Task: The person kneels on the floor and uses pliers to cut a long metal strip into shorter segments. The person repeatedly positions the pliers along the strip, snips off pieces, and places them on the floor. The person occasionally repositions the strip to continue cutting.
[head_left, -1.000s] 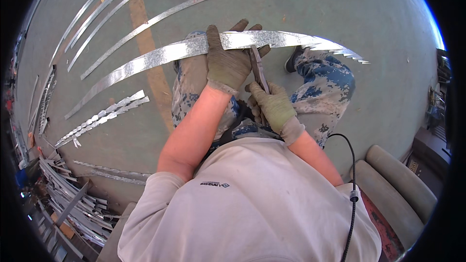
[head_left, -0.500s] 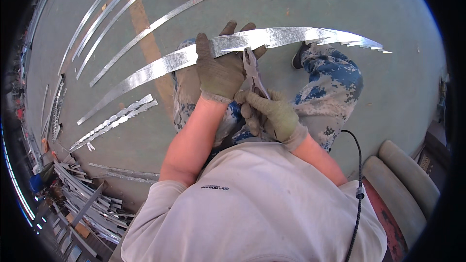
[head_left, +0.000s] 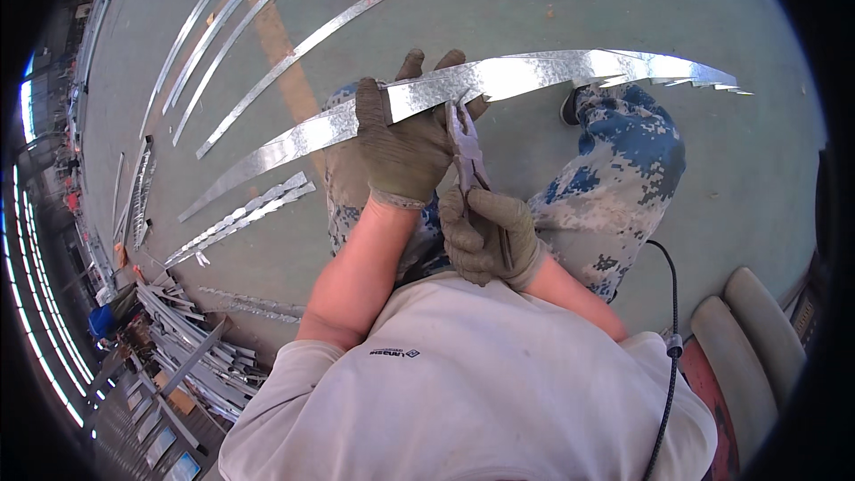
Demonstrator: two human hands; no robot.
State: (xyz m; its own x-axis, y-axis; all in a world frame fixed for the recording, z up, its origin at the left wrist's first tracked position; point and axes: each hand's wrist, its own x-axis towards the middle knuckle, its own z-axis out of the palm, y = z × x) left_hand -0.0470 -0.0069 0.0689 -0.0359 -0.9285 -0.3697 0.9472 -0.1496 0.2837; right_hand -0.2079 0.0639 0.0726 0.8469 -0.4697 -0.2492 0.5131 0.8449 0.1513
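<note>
A long shiny sheet-metal strip (head_left: 543,71) runs across in front of me, its right end cut into several pointed teeth along the near edge. My left hand (head_left: 405,156), in a dark olive glove, is closed around the strip's middle, thumb on the near face and fingertips showing past the far edge. My right hand (head_left: 490,236), also gloved, wraps round the handles of metal pliers (head_left: 465,142). The jaws meet the strip's near edge, right beside my left hand. Whether they are clamped on a tooth, I cannot tell.
Several long metal strips (head_left: 329,31) lie on the green floor (head_left: 623,0) beyond. Toothed offcuts (head_left: 240,216) rest at the left, near a heap of metal scrap (head_left: 191,338). A black cable (head_left: 663,392) hangs along my right side, by grey cushions (head_left: 735,365).
My right hand has drawn back along the pliers, closer to my body, and more of the tool shows. The left hand still holds the strip. The whole view has shifted slightly.
</note>
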